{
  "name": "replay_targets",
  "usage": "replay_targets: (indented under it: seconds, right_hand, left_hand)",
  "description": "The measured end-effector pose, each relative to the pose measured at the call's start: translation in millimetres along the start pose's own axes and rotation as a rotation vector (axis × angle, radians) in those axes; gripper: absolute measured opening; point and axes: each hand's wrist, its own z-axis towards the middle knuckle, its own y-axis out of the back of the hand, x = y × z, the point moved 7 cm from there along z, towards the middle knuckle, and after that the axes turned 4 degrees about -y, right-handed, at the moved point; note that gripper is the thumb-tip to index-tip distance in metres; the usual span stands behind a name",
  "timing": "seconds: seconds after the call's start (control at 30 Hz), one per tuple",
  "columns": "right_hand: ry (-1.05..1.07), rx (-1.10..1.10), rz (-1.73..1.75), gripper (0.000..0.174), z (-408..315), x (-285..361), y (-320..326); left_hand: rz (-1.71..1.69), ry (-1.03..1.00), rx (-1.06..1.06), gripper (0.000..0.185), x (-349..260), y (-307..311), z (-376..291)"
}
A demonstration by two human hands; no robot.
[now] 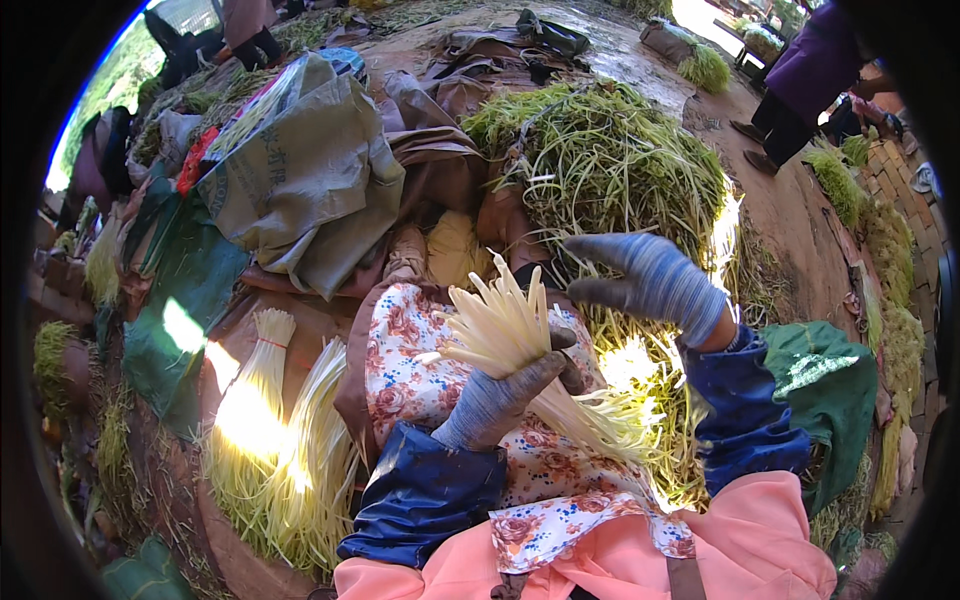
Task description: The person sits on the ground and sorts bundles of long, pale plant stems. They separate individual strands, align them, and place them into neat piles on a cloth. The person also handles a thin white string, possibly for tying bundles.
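Note:
My left hand (510, 390), in a blue-grey work glove, is closed around a bundle of pale yellow-white vegetable stalks (517, 322). The thick ends fan out above the fist, and the thinner leafy ends trail down to the right over my floral apron (405, 345). To the right and above, my right hand (630, 281), gloved alike, is held with thumb and fingers apart and nothing between them. It is in front of a large heap of green, leafy stalks (615, 165). On the left lie a pale bundle tied with a red band (274, 337) and another pale bundle (319, 442) beside it.
A grey-green woven sack (307, 180) lies crumpled ahead on the left, with green cloth (184, 300) below it. More green cloth (817, 375) lies by my right sleeve. A person in purple (810, 67) stands at the upper right; other people are at the upper left.

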Motion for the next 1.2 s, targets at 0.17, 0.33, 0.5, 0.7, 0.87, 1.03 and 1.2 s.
replay_targets:
  seconds: [0.17, 0.33, 0.5, 0.7, 0.87, 1.03, 1.2]
  right_hand:
    - [-0.075, 0.518, 0.702, 0.047, -10, 54, -39]
    - [0.071, 0.351, 0.554, 0.040, 7, 53, -38]
    - [0.231, 0.189, 0.878, 0.035, -1, 73, -29]
    - [-0.047, 0.304, 0.925, 0.033, -7, 71, -27]
    - [0.163, 0.224, 0.889, 0.034, -7, 40, -30]
    - [0.087, 0.073, 0.917, 0.037, 2, 66, -16]
    - [0.291, -0.220, 0.736, 0.055, -10, 47, 12]
  left_hand:
    - [0.139, 0.021, 0.117, 0.032, -6, -12, 3]
    - [0.000, 0.036, 0.228, 0.040, -2, -20, 2]
    - [0.079, -0.070, 0.263, 0.036, -12, -23, -1]
    - [0.046, -0.005, 0.356, 0.033, -3, -22, 1]
    - [0.046, 0.085, 0.254, 0.027, 14, -26, 14]
    - [-0.025, -0.060, 0.155, 0.063, -5, -8, 6]
    - [0.176, 0.028, 0.068, 0.042, 13, -14, 8]
